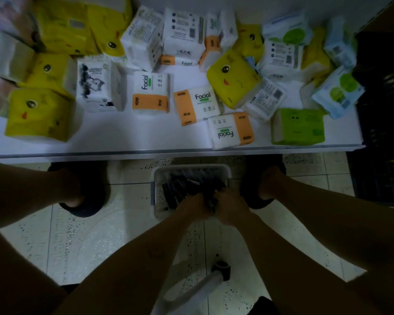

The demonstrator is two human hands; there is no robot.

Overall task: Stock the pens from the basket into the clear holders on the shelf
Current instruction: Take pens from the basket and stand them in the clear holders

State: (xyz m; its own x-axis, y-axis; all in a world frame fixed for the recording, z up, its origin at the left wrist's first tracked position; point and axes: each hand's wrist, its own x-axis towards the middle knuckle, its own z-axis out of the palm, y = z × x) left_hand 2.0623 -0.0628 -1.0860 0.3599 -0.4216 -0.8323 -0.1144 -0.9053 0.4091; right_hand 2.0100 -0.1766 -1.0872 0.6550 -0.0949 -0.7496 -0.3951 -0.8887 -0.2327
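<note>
White shelf (123, 137): strewn with tissue packs (150, 94); clear holders not seen. Basket (191, 167), set on floor (77, 235) below shelf's front edge: dark pens (175, 189) contained. Left hand (192, 206), right hand (231, 209): both clenched round pens at basket's near edge. Risk: pens spilled if lifted slackly.

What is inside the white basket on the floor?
A pile of dark pens. The left hand and right hand grip a bunch together, covering the near right part of the basket; what lies beneath them is hidden.

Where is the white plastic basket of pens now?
Head view, centre: the white plastic basket stands on the tiled floor below the white shelf, between the feet.
</note>
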